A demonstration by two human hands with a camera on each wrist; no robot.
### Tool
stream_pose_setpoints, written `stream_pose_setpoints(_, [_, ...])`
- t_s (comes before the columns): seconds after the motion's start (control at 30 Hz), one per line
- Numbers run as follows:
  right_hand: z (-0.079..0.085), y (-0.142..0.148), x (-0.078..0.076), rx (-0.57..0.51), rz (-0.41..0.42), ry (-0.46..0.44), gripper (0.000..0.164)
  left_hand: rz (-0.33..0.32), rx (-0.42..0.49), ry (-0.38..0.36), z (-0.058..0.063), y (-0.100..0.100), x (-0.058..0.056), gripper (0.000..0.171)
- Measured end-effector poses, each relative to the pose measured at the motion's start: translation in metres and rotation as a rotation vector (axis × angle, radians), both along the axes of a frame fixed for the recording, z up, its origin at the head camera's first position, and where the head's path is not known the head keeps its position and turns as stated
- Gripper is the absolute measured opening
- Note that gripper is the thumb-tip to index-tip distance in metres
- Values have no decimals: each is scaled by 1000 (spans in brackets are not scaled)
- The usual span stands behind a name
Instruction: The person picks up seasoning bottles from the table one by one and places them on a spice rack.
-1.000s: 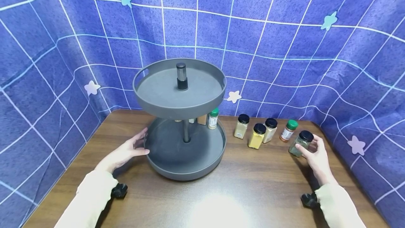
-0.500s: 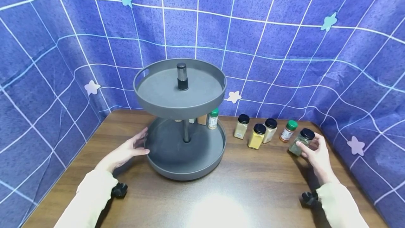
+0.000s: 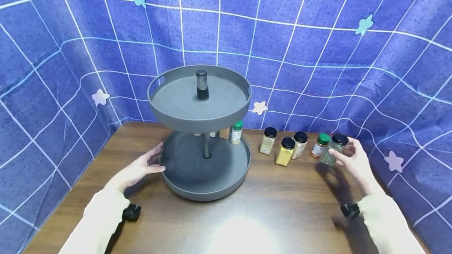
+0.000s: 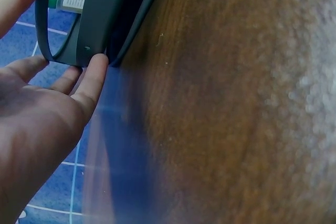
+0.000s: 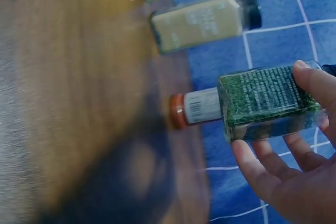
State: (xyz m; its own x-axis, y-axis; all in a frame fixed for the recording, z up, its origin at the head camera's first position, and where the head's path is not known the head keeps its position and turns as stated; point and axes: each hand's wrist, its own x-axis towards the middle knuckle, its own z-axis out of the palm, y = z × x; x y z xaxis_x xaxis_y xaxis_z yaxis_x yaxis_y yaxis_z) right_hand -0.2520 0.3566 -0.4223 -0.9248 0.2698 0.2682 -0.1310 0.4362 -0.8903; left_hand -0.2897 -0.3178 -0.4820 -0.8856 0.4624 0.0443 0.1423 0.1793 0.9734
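My right hand (image 3: 354, 160) grips a square spice jar of green dried herbs (image 3: 329, 156) with a black lid, thumb on one side and fingers on the other. In the right wrist view the herb jar (image 5: 268, 98) hangs off the table, in front of a smaller jar with orange-red contents (image 5: 178, 111). On the left, my left hand (image 3: 141, 169) touches the edge of the lower tier (image 3: 197, 177) of a grey two-tier round rack, thumb and fingers spread apart. The left wrist view shows its fingertips (image 4: 97, 66) against the tray's wall beside a handle cutout.
Several spice jars stand right of the rack, among them a yellow one (image 3: 284, 154) and a green-capped one (image 3: 319, 148). More jars, including a green-capped one (image 3: 236, 133), stand at the back of the lower tier. The upper tier (image 3: 176, 97) overhangs it. A blue grid curtain (image 3: 318, 50) borders the table.
My right hand has lifted the herb jar off the table and carried it slightly back, close to the green-capped jar. My left hand has stayed at the rack.
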Motion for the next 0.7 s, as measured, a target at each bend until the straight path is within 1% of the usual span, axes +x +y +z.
stream_pose_setpoints(0.1, [13,-3,-2,48,30,5,47,0,1,0,-1,-2,-2,91])
stream_pose_setpoints(0.23, [25,-8,-8,52,62,15,47,-1,0,0,0,-2,-2,91])
stream_pose_setpoints(0.27, [27,-8,-10,45,78,18,46,-2,-2,0,0,-2,-2,91])
stream_pose_setpoints(0.3, [26,-6,-14,-8,122,45,46,-3,-4,2,0,-2,-2,91])
stream_pose_setpoints(0.43, [38,-12,-19,-3,182,39,44,-3,-5,1,2,-1,1,92])
stream_pose_setpoints(0.5, [47,-18,-20,26,193,31,43,0,-1,-1,3,-1,2,92])
stream_pose_setpoints(0.53, [55,-24,-18,96,167,7,42,1,2,-3,3,0,2,92])
stream_pose_setpoints(0.57, [59,-27,-19,115,163,4,43,2,4,-4,3,0,2,92])
stream_pose_setpoints(0.7, [72,-39,-23,189,165,-18,55,2,-2,-7,3,0,2,92])
